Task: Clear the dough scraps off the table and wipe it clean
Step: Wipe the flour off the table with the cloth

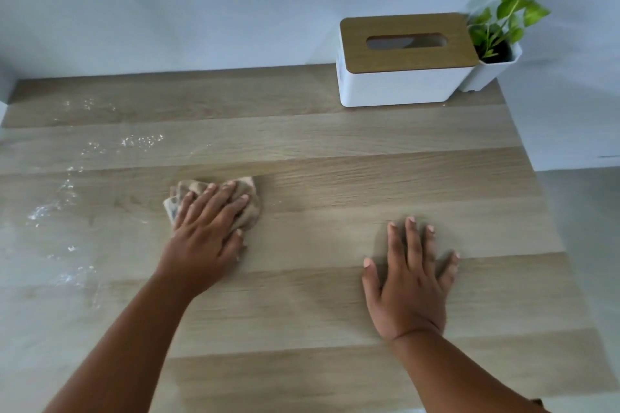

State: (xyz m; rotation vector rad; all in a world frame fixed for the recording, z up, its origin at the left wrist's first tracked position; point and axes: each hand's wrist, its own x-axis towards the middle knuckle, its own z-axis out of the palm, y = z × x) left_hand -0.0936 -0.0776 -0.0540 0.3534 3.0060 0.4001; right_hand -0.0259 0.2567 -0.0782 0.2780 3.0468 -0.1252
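Two hands down, flour still lying to the left

Both hands rest on the wooden bench [335, 134]. The left hand [208, 228], at centre frame, presses flat on a crumpled beige cloth [250, 208], fingers spread over it, pinning rather than clenching it. The right hand [411, 282], lower right of centre, lies open and empty, palm down on bare wood, apparently bracing.

What remains to clean is a scatter of white flour and dough specks [67, 191] running as a rough vertical band down the left side of the frame, from the upper left toward the lower left. It lies to the left of the cloth, well apart from the right hand. The left hand is the nearer one, so the next wipe probably calls for a leftward sweep across that band.

A white tissue box [402, 84] with a wooden lid and a small potted plant [496, 43] stand at the upper right, well apart from the residue.
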